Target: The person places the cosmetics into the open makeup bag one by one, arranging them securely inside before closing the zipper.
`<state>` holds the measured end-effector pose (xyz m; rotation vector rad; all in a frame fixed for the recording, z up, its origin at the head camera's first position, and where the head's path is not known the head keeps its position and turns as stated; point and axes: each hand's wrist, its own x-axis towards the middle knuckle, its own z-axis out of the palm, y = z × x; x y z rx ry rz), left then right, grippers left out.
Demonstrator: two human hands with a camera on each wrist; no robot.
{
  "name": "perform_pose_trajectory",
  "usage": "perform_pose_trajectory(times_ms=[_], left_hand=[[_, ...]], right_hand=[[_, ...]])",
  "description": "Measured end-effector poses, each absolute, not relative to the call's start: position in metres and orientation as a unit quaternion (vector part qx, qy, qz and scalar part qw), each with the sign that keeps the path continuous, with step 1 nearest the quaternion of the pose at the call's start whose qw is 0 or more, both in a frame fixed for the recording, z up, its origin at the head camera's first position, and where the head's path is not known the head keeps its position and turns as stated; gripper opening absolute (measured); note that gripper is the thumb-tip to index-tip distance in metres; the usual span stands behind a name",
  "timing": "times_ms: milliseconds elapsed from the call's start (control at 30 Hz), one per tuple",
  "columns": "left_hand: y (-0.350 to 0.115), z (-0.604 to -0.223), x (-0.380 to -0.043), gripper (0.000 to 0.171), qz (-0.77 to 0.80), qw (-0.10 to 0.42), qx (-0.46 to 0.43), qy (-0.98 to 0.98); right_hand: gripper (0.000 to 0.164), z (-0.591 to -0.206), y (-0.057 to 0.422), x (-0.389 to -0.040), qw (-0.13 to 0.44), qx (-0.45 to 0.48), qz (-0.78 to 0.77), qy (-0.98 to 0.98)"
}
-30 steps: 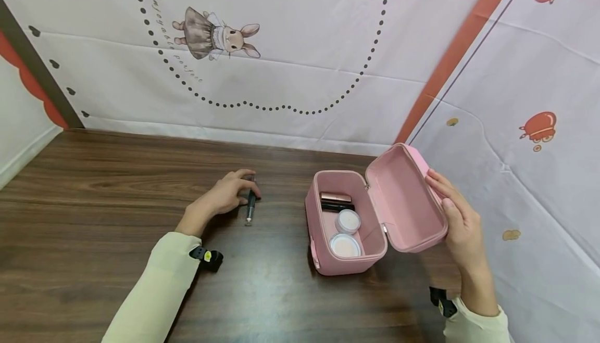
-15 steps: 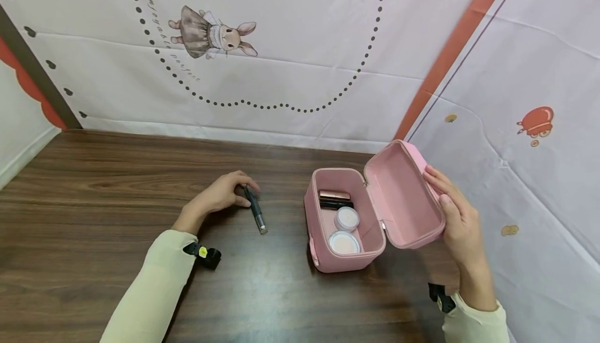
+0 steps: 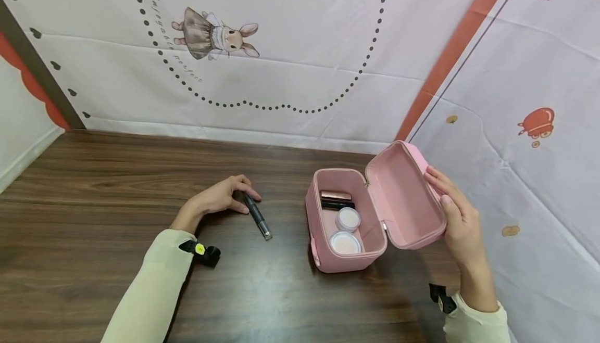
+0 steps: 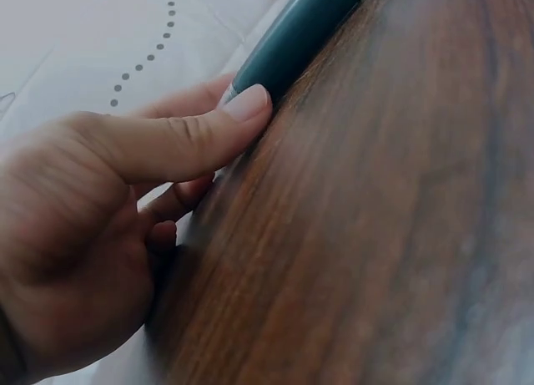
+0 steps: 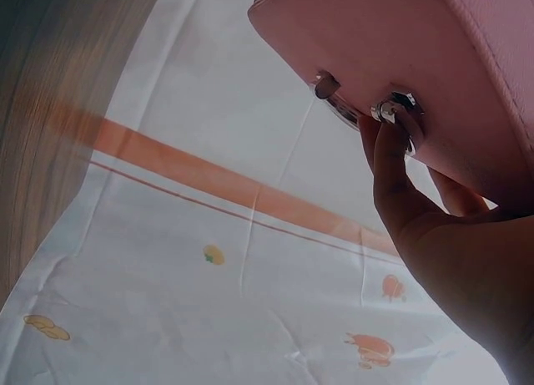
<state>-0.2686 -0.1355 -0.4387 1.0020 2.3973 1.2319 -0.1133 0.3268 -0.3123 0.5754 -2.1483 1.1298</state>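
Note:
In the head view, my left hand pinches one end of a slim dark cosmetic tube low over the table. The tube's clear end points down and right, away from the fingers; the left wrist view shows its dark green barrel beside the thumb. On the right, a pink cosmetic case stands with its lid swung wide. My right hand holds that lid by its outer edge, thumb near the rim. Seen from the right wrist, fingertips are at a metal fitting on the lid's outside.
Inside the case lie two round white-topped jars, a black tube and a rose-gold tube. The brown wooden table ends at a printed white cloth behind, which also covers the right side.
The dark tube has turned so its clear end swung right and toward the person, as the left fingers shifted their hold to its far end. The right hand and lid stay put.

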Motion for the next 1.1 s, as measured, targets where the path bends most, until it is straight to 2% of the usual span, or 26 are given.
perform_pose_trajectory(times_ms=[133,367,600,1100], left_hand=[[-0.134,-0.439,-0.266,0.037,0.406,0.120,0.365,0.829],[-0.131,-0.440,-0.263,0.024,0.379,0.102,0.360,0.846],[-0.126,-0.436,-0.264,0.020,0.366,0.081,0.361,0.854],[-0.121,-0.427,-0.257,0.018,0.312,0.032,0.391,0.865]], right_hand=[[0.036,-0.311,0.325,-0.112,0.318,0.217,0.432,-0.815],[0.036,-0.309,0.325,-0.112,0.316,0.214,0.432,-0.817],[0.036,-0.314,0.329,-0.115,0.317,0.216,0.434,-0.815],[0.036,-0.313,0.328,-0.113,0.315,0.213,0.429,-0.819]])
